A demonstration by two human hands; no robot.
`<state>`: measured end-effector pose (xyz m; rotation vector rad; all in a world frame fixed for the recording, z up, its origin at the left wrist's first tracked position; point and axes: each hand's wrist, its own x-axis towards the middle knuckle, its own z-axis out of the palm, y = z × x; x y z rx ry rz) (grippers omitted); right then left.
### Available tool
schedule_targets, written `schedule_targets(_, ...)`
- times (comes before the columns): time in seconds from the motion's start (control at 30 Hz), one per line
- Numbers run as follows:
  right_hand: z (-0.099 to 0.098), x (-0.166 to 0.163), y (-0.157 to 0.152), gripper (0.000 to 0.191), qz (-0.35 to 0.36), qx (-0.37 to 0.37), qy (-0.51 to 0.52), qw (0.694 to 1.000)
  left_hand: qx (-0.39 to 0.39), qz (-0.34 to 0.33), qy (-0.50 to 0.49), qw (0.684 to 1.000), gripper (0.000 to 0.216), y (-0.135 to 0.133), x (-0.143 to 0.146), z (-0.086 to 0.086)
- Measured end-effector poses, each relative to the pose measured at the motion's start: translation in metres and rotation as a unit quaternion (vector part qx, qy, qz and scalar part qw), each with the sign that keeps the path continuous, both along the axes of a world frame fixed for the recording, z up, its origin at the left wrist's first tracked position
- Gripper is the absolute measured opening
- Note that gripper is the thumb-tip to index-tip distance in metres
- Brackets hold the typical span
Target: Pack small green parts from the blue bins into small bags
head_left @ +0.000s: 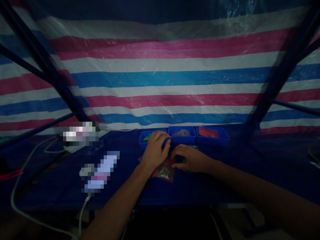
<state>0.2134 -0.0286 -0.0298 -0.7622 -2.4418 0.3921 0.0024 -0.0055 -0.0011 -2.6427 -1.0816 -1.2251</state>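
Pink-edged packet (163, 172) seen on table (200, 190), best kept flat beneath left hand (156, 148), loosely spread; right hand (192, 158) curled at packet's edge, any pinch unclear in gloom.

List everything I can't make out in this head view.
All in the head view:
Part of the left blue bin: hidden behind the left hand.
Part of the pink bag: under the left hand; its contents are too dim to name.
Whatever lies beneath the right hand: covered by it.
The middle blue bin's contents: too small and dim.
Phone-like slab: blurred into blocks.
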Motion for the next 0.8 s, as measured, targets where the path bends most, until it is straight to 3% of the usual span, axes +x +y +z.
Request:
schedule_targets(0.2,0.001,-0.001,0.004,0.01,-0.026,-0.011,0.015,0.999,-0.012,0.003,0.003,1.0,0.02,-0.002,0.001,0.001)
schedule_targets(0.4,0.0,0.003,0.008,0.012,-0.05,-0.038,0.11,0.992,-0.035,-0.001,-0.014,0.999,0.021,-0.003,0.002,0.003)
schedule_targets(0.63,0.002,0.008,0.015,0.009,-0.122,-0.131,0.285,0.942,-0.107,-0.022,-0.024,0.994,0.025,-0.004,0.002,0.003)
schedule_targets(0.8,-0.001,0.01,0.021,0.014,-0.138,-0.159,0.344,0.915,-0.143,-0.012,-0.029,0.989,0.03,-0.003,0.001,0.0)
